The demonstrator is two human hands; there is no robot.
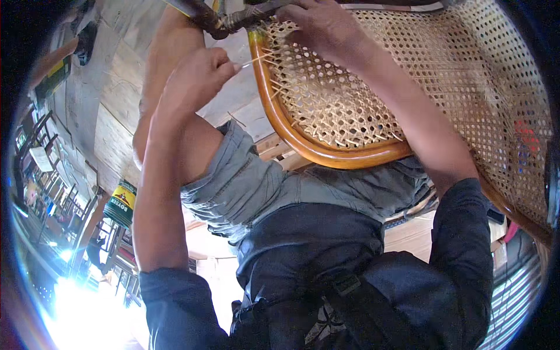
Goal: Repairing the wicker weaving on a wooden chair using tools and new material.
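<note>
Looking down from the head camera, a person sits with a woven cane chair seat [408, 76] propped on their lap, its curved, glossy wooden frame [326, 153] resting against grey shorts [280, 186]. The left hand [195, 79] is closed in a pinch around a thin pale cane strand [255, 59], which runs from the fingertips to the frame's edge. The right hand [324, 26] rests on the open-weave caning near the top corner, fingers curled down onto the mesh; whether it grips a strand cannot be told. Both forearms come up from dark sleeves at the lower edge. A wooden plank floor [116, 105] lies beyond the left arm, and a green and yellow can [121, 203] stands on it to the left.
</note>
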